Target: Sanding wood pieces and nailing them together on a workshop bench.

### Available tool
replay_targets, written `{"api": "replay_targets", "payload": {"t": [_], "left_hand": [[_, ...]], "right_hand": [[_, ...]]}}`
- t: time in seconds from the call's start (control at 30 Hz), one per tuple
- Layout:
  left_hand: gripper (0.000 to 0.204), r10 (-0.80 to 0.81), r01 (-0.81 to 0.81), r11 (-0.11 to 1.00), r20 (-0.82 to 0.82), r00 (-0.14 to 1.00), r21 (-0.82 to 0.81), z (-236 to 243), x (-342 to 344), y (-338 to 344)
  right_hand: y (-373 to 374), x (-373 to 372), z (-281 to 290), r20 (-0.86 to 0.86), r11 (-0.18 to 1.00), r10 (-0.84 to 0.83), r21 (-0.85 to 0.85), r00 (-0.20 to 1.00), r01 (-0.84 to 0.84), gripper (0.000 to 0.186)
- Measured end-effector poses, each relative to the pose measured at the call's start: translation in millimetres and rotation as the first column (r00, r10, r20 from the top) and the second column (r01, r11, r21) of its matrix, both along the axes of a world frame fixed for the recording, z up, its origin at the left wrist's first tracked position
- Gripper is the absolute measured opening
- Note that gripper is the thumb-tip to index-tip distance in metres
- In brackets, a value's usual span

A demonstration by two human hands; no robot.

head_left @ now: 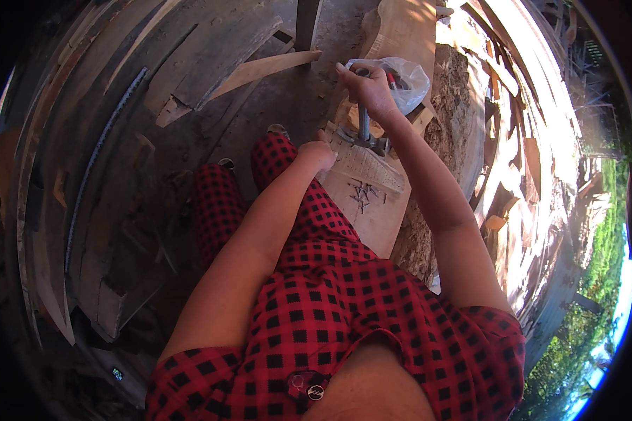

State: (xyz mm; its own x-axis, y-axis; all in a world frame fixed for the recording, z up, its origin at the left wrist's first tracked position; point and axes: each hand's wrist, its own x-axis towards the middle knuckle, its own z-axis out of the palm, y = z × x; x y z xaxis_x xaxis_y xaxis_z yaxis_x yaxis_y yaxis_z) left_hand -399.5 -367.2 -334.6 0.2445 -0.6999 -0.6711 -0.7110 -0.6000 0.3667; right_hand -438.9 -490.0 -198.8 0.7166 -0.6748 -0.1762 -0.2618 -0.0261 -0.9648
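Note:
My right hand point(373, 92) is closed around the upper end of a hammer point(364, 125) with a metal handle. The hammer's head is low, right over the far part of a short wooden piece point(365, 167) dotted with small marks. My left hand point(319, 155) grips the left edge of that piece, its fingers partly hidden. Just nearer to me, several loose nails point(363, 194) lie scattered on a wide plank point(380, 228) under the piece. Whether the hammer head touches the wood, I cannot tell.
A clear plastic bag point(416, 83) with something red inside sits beyond my right hand. A rough-barked log or slab point(439, 140) runs along the right. Long boards point(211, 59) lean at the left, and a dark post point(307, 24) stands at the far side.

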Motion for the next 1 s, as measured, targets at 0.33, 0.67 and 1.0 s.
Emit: {"api": "replay_targets", "payload": {"t": [0.33,0.67,1.0], "left_hand": [[0.08,0.021,-0.021,1.0,-0.018,1.0,0.018,1,-4,1],[0.08,0.007,-0.007,0.998,0.001,1.0,0.055,5,-4,0],[0.081,0.005,-0.005,0.999,-0.004,1.0,0.048,3,-2,-3]], "right_hand": [[-5,-64,-4,0.27,0.989,-0.072,0.146,0.96,0.033,0.027],[-14,-210,8,0.562,0.921,-0.312,0.377,0.766,0.099,0.036],[59,-154,19,0.09,0.994,-0.096,0.062,0.991,0.091,0.032]]}}
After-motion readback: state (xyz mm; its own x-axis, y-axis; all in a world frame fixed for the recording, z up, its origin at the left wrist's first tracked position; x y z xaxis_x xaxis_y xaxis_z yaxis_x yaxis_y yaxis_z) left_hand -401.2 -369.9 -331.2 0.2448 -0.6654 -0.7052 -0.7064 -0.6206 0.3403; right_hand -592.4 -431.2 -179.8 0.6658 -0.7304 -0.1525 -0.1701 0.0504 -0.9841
